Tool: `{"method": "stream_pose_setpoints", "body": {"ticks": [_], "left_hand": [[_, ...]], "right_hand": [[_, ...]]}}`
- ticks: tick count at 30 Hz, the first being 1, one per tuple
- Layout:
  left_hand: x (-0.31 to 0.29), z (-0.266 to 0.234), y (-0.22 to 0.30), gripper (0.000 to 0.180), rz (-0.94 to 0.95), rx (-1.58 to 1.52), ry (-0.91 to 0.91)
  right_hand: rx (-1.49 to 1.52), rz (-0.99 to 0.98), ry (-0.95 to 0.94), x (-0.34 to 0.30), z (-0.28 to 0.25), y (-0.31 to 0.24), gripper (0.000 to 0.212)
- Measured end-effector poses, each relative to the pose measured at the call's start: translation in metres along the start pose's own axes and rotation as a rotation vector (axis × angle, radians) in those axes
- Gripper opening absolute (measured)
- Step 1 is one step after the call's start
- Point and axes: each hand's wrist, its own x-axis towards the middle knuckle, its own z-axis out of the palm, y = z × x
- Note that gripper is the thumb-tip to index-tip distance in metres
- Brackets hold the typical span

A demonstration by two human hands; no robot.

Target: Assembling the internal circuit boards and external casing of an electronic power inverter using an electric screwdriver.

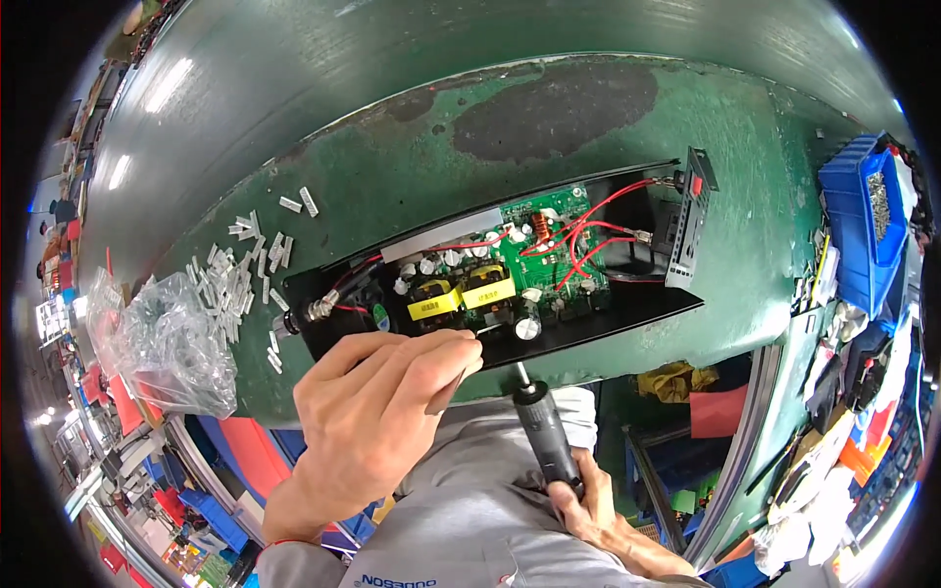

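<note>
An open black metal casing [627, 316] lies across the bench in front of me. Inside it sits a green circuit board [559, 218] with yellow-wrapped transformers [488, 290], red wires [578, 235] and a round capacitor [527, 327]. My left hand [377, 412] is over the casing's near edge, its fingers pinched together by the board; a small pale tip shows at the fingertips, too small to name. Low on the right, my right hand [586, 500] grips a black electric screwdriver [545, 431], whose bit points up at the casing's near edge, beside the capacitor.
Many small clear plastic pieces [227, 284] lie scattered on the green bench [735, 323] at left, next to a crumpled clear plastic bag [176, 353]. A panel with a red switch [691, 220] stands at the casing's right end. Blue bins [853, 211] of small metal parts stand far right.
</note>
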Motion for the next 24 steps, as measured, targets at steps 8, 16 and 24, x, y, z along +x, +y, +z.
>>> {"method": "stream_pose_setpoints", "body": {"ticks": [8, 16, 24], "left_hand": [[-0.002, 0.0, -0.002, 0.022, -0.005, -0.018, 0.03], [-0.004, 0.0, -0.002, 0.023, -0.005, -0.026, 0.029], [-0.007, -0.001, -0.001, 0.023, -0.027, -0.01, 0.026]], "right_hand": [[-0.002, -0.173, -0.046, 0.01, -0.001, 0.008, 0.077], [-0.059, -0.185, -0.005, 0.013, 0.003, 0.007, 0.074], [0.441, 0.175, -0.277, 0.017, -0.007, -0.008, 0.095]]}}
